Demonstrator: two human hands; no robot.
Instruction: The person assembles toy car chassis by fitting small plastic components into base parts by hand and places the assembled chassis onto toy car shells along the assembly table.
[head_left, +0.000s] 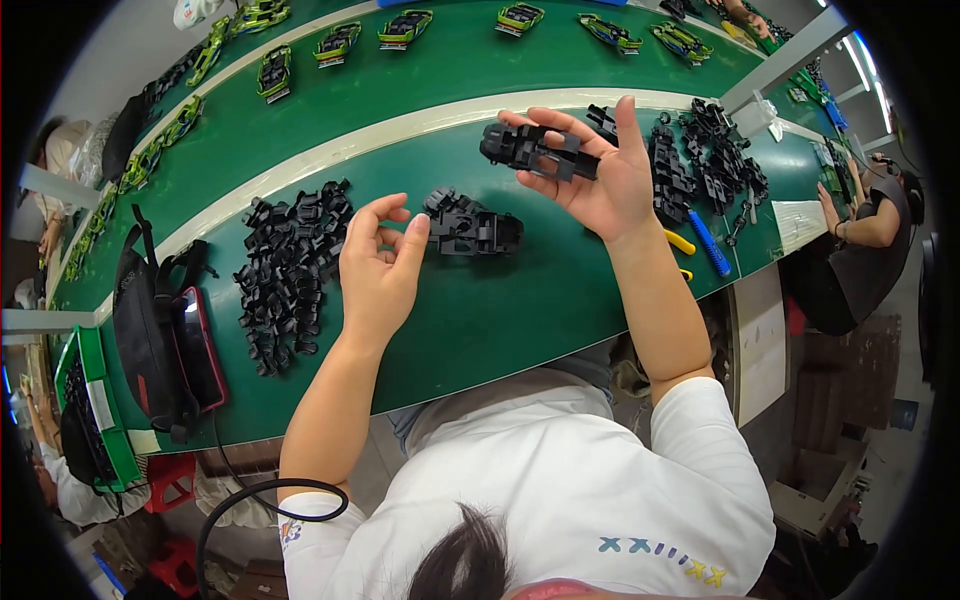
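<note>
My right hand [615,185] is raised palm up, fingers wrapped under a black plastic toy car chassis [535,150]. The thumb stands away from it, pointing up. A second black chassis [475,228] lies on the green table in front of me. Just left of that one is my left hand [382,265], its fingers loosely curled and the thumb apart from them. Nothing shows in its grasp, and whether the thumb touches the chassis I cannot tell. Left of this hand is a spread pile of small black plastic parts [290,270].
More black chassis parts [715,150] lie heaped at the right, near a blue-handled screwdriver [710,243] and a yellow-handled tool [680,241]. A black bag [150,330] and a phone [200,350] sit at the left. Green car bodies [405,28] line the belt beyond. Other people work on both sides.
</note>
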